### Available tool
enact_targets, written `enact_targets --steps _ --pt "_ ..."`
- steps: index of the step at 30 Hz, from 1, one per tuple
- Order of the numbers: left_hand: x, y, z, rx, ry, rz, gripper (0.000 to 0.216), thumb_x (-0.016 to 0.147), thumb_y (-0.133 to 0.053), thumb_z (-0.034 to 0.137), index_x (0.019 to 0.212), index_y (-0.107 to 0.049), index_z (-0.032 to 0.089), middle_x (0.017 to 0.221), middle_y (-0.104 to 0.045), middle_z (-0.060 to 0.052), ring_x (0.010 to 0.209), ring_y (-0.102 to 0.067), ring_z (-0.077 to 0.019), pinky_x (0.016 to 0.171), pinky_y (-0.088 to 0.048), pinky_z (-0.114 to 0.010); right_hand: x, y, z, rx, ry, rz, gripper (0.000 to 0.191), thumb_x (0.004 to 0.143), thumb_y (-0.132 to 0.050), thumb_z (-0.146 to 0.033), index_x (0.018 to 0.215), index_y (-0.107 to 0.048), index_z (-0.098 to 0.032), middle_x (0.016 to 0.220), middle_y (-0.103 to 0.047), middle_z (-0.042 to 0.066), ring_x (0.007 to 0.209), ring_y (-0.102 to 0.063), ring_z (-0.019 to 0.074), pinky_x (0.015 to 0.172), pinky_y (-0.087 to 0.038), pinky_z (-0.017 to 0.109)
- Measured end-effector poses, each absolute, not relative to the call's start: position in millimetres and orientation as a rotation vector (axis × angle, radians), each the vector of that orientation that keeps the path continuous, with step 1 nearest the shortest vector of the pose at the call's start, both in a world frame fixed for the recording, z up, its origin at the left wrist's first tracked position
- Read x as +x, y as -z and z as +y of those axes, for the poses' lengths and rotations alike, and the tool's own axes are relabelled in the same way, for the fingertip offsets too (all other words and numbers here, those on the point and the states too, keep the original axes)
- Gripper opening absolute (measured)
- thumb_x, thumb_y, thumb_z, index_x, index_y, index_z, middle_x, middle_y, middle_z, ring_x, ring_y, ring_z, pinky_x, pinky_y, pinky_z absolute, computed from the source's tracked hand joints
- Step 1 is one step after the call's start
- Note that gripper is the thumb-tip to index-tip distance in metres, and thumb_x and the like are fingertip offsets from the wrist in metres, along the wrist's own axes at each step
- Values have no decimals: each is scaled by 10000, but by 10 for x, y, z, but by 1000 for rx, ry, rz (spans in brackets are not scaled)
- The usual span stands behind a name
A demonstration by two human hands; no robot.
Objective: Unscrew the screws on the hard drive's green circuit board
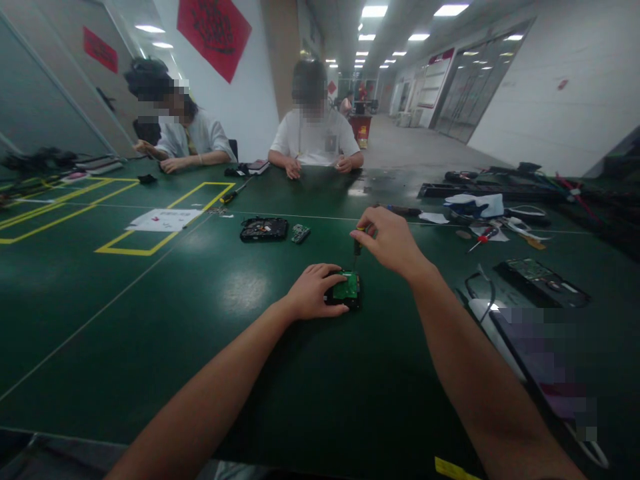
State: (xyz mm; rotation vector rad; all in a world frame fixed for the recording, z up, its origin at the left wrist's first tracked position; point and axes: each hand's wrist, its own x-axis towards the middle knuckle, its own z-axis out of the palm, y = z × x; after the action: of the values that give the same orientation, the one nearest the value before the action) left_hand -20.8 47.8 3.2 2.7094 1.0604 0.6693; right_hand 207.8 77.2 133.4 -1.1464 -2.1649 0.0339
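Note:
A hard drive (353, 288) lies on the green table with its green circuit board facing up. My left hand (316, 291) grips it from the left, fingers over its far side and thumb along its near edge. In my right hand (387, 237) is a screwdriver (357, 247), held upright by its dark and yellow handle. Its thin shaft points down at the drive's far right corner; whether the tip touches a screw I cannot tell. Beyond the drive lie an opened black drive casing (264, 229) and a small loose circuit board (301, 233).
On the right lie another hard drive (545, 280), a red-handled screwdriver (483, 239), glasses (483, 290), cloth gloves (475, 205) and a tablet-like device (530, 360). A paper sheet (164, 219) and a yellow screwdriver (235, 191) are left. Two people sit across the table.

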Motion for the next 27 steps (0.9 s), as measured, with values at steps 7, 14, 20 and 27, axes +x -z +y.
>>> enact_targets --steps 7,14,20,27 --pt "-227 -30 554 2714 -673 1075 720 814 -732 658 1404 -605 264 1459 -569 -130 1350 -534 -359 1149 -407 -559 2083 -1305 789 -1210 -110 -2094 109 878 -667 -199 979 -628 -213 984 -707 67 765 -623 204 728 -471 352" --pt "-227 -19 552 2713 -670 1078 717 817 -723 672 1396 -608 265 1462 -564 -126 1362 -526 -355 1152 -411 -555 2074 -1252 832 -1212 -83 -2125 122 925 -679 -330 971 -610 -240 979 -692 69 831 -627 230 751 -474 365" --pt "-235 -15 564 2696 -672 1067 729 806 -732 680 1399 -605 275 1463 -562 -124 1364 -524 -364 1153 -409 -567 2056 -1245 825 -1199 -139 -2125 123 935 -598 -230 1054 -627 -234 997 -707 69 807 -628 224 759 -471 374" --pt "-232 -18 561 2708 -679 1074 729 810 -730 678 1393 -605 258 1464 -564 -134 1360 -531 -354 1151 -414 -552 2069 -1216 858 -1204 -32 -2123 62 964 -599 -288 989 -616 -234 977 -674 74 859 -613 235 822 -459 385"
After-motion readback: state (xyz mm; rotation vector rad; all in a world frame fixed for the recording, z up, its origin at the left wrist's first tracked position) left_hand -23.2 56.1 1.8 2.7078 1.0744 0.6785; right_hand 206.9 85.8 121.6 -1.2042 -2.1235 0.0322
